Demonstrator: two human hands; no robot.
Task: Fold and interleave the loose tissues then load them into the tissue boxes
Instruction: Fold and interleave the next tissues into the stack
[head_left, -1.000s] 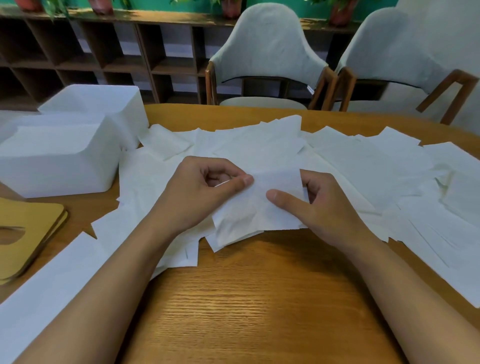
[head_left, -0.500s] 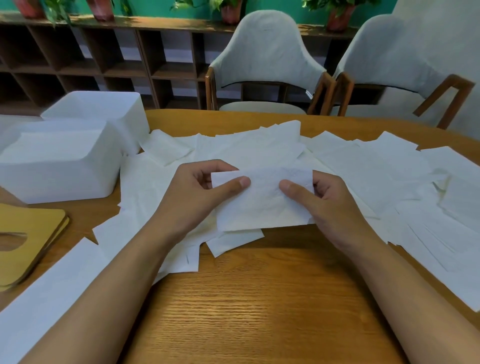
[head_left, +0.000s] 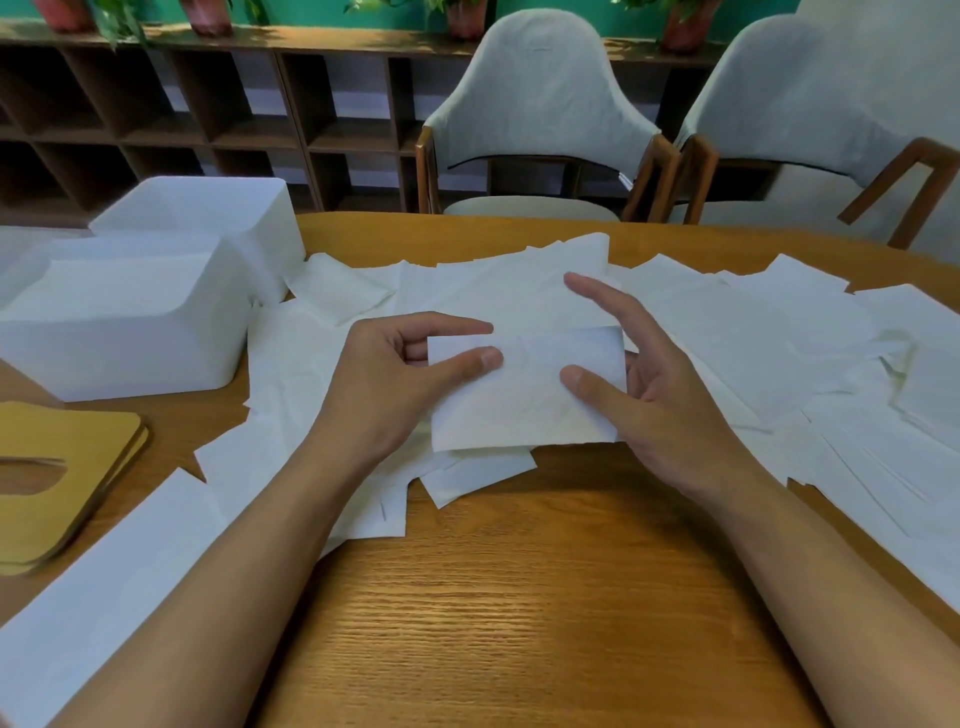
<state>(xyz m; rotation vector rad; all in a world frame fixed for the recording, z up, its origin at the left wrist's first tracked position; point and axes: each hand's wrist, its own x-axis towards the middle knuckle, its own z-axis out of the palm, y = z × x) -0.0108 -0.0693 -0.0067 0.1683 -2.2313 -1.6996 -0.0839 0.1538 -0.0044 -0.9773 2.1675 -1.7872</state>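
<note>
A folded white tissue (head_left: 524, 400) is lifted a little above the table's middle. My left hand (head_left: 395, 384) pinches its upper left edge between thumb and fingers. My right hand (head_left: 649, 395) holds its right side, thumb pressed on the front and lower fingers behind, while the index finger stretches out straight above the top edge. Several loose white tissues (head_left: 727, 332) lie spread over the wooden table (head_left: 498, 597) behind and to the right. Two white tissue boxes stand at the left, a near one (head_left: 119, 322) and a far one (head_left: 208, 213).
Tan wooden box lids (head_left: 57, 467) with an oval slot are stacked at the left edge. A long white sheet (head_left: 104, 577) lies at the lower left. Two grey chairs (head_left: 540, 109) and a dark shelf stand beyond the table.
Both hands have lifted the tissue off the pile and folded it into a flatter rectangle. My right index finger has straightened above its top edge.
</note>
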